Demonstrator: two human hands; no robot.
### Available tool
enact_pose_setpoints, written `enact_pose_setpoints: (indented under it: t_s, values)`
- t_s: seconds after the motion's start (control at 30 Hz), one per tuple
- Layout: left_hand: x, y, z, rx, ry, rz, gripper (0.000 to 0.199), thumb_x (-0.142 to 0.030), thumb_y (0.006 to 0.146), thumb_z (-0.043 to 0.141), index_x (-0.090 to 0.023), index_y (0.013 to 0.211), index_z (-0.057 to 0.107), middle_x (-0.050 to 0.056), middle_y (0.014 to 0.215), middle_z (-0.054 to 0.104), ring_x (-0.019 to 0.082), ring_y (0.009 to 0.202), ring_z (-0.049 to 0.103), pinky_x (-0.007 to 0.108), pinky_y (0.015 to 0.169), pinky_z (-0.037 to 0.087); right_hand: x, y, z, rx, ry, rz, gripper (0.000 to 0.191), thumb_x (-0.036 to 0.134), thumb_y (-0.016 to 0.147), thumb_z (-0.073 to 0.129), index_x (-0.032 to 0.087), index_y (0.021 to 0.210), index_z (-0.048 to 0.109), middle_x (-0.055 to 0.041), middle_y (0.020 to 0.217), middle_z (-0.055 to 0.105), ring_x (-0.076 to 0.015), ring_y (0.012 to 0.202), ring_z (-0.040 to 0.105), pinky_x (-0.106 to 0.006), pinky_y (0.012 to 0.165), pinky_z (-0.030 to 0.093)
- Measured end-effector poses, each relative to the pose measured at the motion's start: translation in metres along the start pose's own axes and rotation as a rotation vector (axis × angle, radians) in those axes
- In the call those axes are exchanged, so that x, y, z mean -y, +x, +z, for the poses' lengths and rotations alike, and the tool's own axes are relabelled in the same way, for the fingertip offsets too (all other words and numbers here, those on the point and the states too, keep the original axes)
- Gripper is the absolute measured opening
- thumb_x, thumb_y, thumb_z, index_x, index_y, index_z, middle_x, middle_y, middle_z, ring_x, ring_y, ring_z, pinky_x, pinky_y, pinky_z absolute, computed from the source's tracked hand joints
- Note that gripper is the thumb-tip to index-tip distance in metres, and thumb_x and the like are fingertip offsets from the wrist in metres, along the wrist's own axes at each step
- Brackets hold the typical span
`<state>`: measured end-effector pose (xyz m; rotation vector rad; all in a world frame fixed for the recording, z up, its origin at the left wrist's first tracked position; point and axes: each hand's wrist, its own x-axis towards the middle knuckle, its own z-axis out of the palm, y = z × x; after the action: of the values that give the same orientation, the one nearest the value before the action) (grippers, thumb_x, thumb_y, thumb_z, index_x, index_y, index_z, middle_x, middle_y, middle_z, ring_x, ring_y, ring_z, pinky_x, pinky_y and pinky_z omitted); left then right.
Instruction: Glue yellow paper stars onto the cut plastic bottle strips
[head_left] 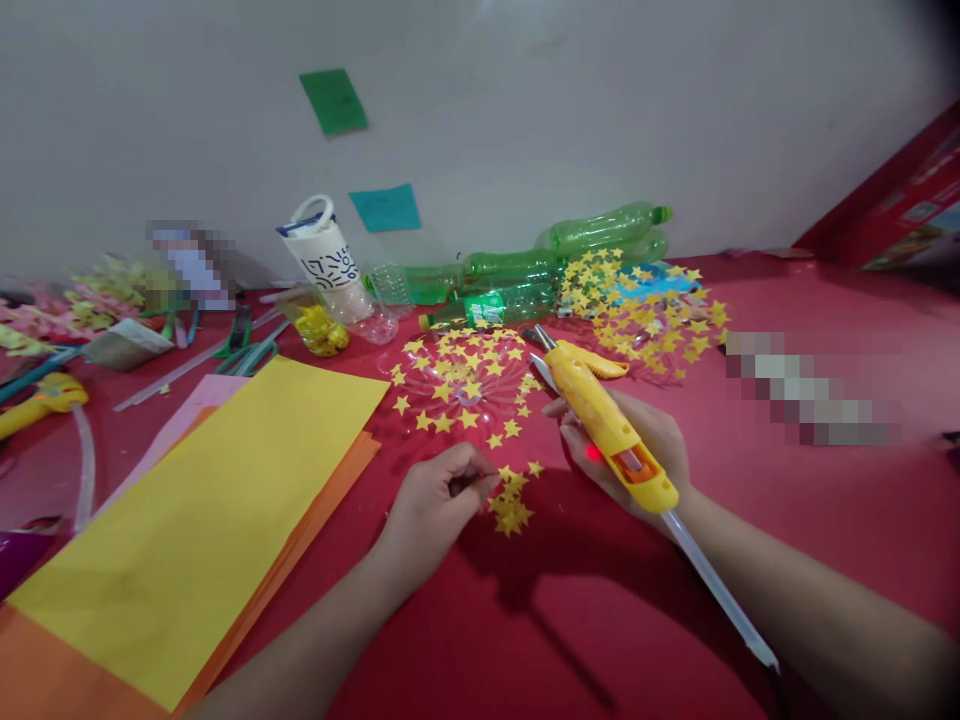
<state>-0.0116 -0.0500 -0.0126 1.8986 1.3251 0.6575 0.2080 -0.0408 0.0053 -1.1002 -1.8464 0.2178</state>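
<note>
My right hand [645, 440] is wrapped round a yellow hot glue gun [600, 420], its nozzle pointing away from me to the upper left. A clear glue stick [720, 585] sticks out of its back end. My left hand [442, 495] is closed in a pinch beside a small pile of yellow paper stars [511, 505]; whatever its fingertips hold is hidden. Just beyond, more yellow stars are spread over a clear plastic piece [480, 395] with a ribbed, petal-like shape. Farther right stands a cluster of yellow stars [652, 310].
Yellow paper [217, 510] and orange sheets lie at left. Green plastic bottles [517, 265] lie along the wall, near a white patterned tumbler [326, 255]. A second yellow glue gun [45, 400], scissors [251, 355] and artificial flowers [90, 305] are at far left. The table [847, 560] is red.
</note>
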Motion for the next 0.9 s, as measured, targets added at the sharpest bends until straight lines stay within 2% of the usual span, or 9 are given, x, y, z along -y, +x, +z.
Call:
enact_pose_setpoints:
  t_s: [0.07, 0.13, 0.23, 0.3, 0.43, 0.77, 0.83, 0.9]
  values:
    - [0.003, 0.0, 0.0, -0.031, 0.018, -0.008, 0.032, -0.036, 0.086, 0.05, -0.018, 0.059, 0.05, -0.004, 0.055, 0.045, 0.011, 0.052, 0.043, 0.022, 0.051, 0.032, 0.001, 0.001, 0.0, 0.004, 0.029, -0.029, 0.005, 0.023, 0.077, 0.061, 0.021, 0.079, 0.057, -0.0012, 0.065, 0.061, -0.0197, 0.063, 0.063, -0.03, 0.059, 0.049]
    - [0.005, 0.0, 0.001, -0.048, 0.151, 0.013, 0.034, -0.035, 0.086, 0.05, -0.017, 0.058, 0.051, -0.003, 0.056, 0.046, 0.011, 0.053, 0.043, 0.023, 0.052, 0.033, 0.002, 0.001, -0.001, 0.011, 0.035, -0.027, 0.005, 0.023, 0.077, 0.061, 0.022, 0.076, 0.056, 0.0004, 0.061, 0.056, -0.02, 0.063, 0.063, -0.03, 0.06, 0.05]
    - [0.006, 0.001, 0.002, -0.016, 0.356, 0.106, 0.018, -0.029, 0.086, 0.049, -0.019, 0.091, 0.064, 0.003, 0.082, 0.059, 0.016, 0.072, 0.055, 0.026, 0.065, 0.042, 0.003, 0.0, -0.001, 0.021, 0.01, 0.023, 0.004, 0.023, 0.078, 0.06, 0.022, 0.076, 0.056, 0.0004, 0.061, 0.055, -0.0199, 0.065, 0.063, -0.03, 0.062, 0.049]
    - [0.006, 0.003, 0.004, 0.036, 0.448, 0.173, 0.024, -0.028, 0.089, 0.045, -0.022, 0.105, 0.062, 0.005, 0.097, 0.059, 0.017, 0.081, 0.057, 0.029, 0.071, 0.044, 0.003, 0.0, -0.001, 0.025, 0.0, 0.025, 0.003, 0.022, 0.078, 0.06, 0.022, 0.077, 0.057, 0.0003, 0.061, 0.055, -0.0194, 0.065, 0.063, -0.03, 0.061, 0.049]
    - [0.007, 0.006, 0.007, 0.084, 0.507, 0.238, 0.026, -0.029, 0.092, 0.039, -0.021, 0.094, 0.064, 0.005, 0.097, 0.057, 0.016, 0.079, 0.058, 0.029, 0.072, 0.045, 0.002, -0.001, -0.001, 0.037, -0.011, 0.017, 0.004, 0.023, 0.078, 0.06, 0.021, 0.082, 0.058, 0.0009, 0.062, 0.056, -0.0192, 0.065, 0.063, -0.03, 0.061, 0.049]
    - [0.01, 0.006, 0.006, 0.051, 0.397, 0.24, 0.019, -0.024, 0.091, 0.042, -0.019, 0.089, 0.06, 0.005, 0.094, 0.057, 0.017, 0.081, 0.056, 0.03, 0.076, 0.044, 0.001, -0.002, 0.001, 0.037, -0.034, 0.0, 0.006, 0.022, 0.078, 0.059, 0.022, 0.073, 0.057, -0.0002, 0.063, 0.057, -0.0182, 0.064, 0.062, -0.029, 0.059, 0.047]
    - [0.006, 0.005, 0.005, 0.003, 0.279, 0.219, 0.016, -0.024, 0.089, 0.046, -0.019, 0.086, 0.061, 0.004, 0.091, 0.057, 0.017, 0.081, 0.055, 0.03, 0.075, 0.043, 0.0, -0.002, 0.0, 0.033, -0.028, -0.021, 0.008, 0.021, 0.078, 0.059, 0.022, 0.071, 0.054, 0.0, 0.064, 0.056, -0.0178, 0.063, 0.062, -0.028, 0.059, 0.046]
    - [0.0, 0.003, 0.003, -0.057, 0.05, 0.151, 0.011, -0.023, 0.085, 0.053, -0.019, 0.079, 0.062, 0.003, 0.084, 0.057, 0.015, 0.079, 0.054, 0.027, 0.073, 0.042, -0.001, -0.003, 0.0, 0.038, -0.01, -0.051, 0.014, 0.021, 0.077, 0.06, 0.023, 0.068, 0.05, 0.0006, 0.064, 0.055, -0.0169, 0.062, 0.06, -0.028, 0.059, 0.046]
